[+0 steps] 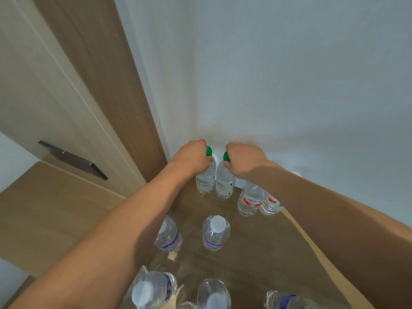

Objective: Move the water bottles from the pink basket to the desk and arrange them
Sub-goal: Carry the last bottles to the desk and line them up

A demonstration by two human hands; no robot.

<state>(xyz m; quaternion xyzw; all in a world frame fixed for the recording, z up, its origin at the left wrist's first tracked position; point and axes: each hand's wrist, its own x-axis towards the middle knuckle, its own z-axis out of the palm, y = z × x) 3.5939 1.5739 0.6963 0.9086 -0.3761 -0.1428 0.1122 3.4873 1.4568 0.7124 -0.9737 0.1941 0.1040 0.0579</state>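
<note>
Presently, two green-capped bottles are held upright side by side at the far end of the desk, close against the white wall. The left hand is curled round the neck of the left green-capped bottle; the right hand is curled round the neck of the right green-capped bottle. The two bottles stand just beside each other, their bases on or very near the wooden surface; contact cannot be confirmed.

To the right, two red-labelled bottles are observed upright and touching, partly hidden by the right forearm. Nearer the viewer, two blue-labelled bottles with white caps are seen standing apart from each other in a row. Further clear bottles are noted along the lower edge, cut off by the frame. A beige cabinet door with a dark handle is recorded at left. The pink basket is out of view.
</note>
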